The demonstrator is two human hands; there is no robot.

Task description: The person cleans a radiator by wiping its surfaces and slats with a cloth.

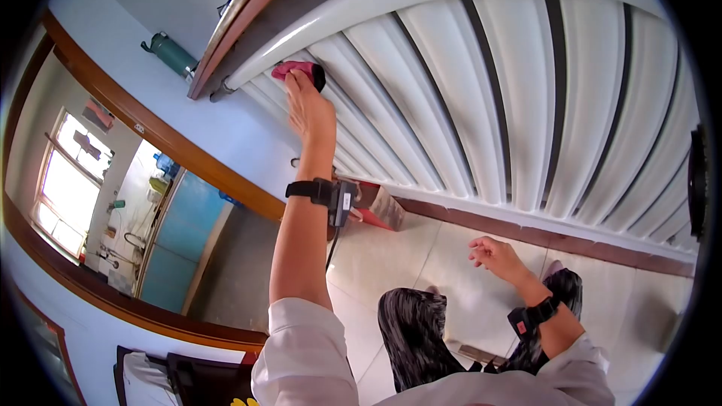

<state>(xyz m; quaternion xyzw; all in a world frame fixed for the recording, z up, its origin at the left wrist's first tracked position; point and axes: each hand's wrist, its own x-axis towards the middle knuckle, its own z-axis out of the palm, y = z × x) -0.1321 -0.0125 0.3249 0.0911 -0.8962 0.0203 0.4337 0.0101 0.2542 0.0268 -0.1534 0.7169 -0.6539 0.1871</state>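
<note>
Left hand [307, 109] outstretched, pink cloth [284, 68] against radiator [519, 90]

Pale, bluish-white walls [244, 113] set off by a brown wooden doorframe [195, 156], tilted in the wide, dark-cornered head view, with a reddish-brown wooden ledge [233, 26] high up beside it. Through the opening, a further room with a bright, nearly washed-out window [71, 188], blue cabinet doors [180, 233] and a duller grey floor [241, 271], all apparently lit by daylight. Back on the near side, cream floor tiles [383, 263] with thin joints and a soft sheen, edged by a reddish-brown skirting [594, 249], plus dark furniture [207, 376] at lower left.
</note>
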